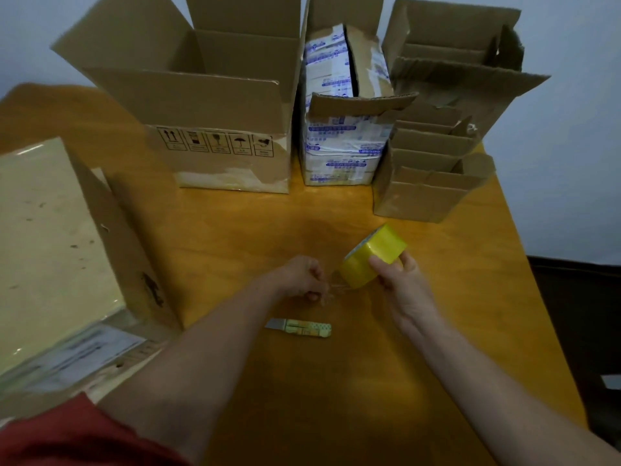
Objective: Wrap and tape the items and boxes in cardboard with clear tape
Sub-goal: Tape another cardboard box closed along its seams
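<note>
Right hand [401, 279] grips the tape roll [371, 255] above bench [420, 348] centre, roll tilted. Left hand [300, 277], at its 9 o'clock, pinches the pulled-out tape end [336, 285]. Box cutter [299, 327] lies on bench at 6 o'clock of hands. Open cardboard boxes [218, 105] at 12 o'clock.

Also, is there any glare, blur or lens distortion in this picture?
Head view: dim, soft; wide-angle lens leans the open cardboard boxes outward; glare on the taped box at left; the clear tape strip between the left hand and the tape roll is blurred.
</note>
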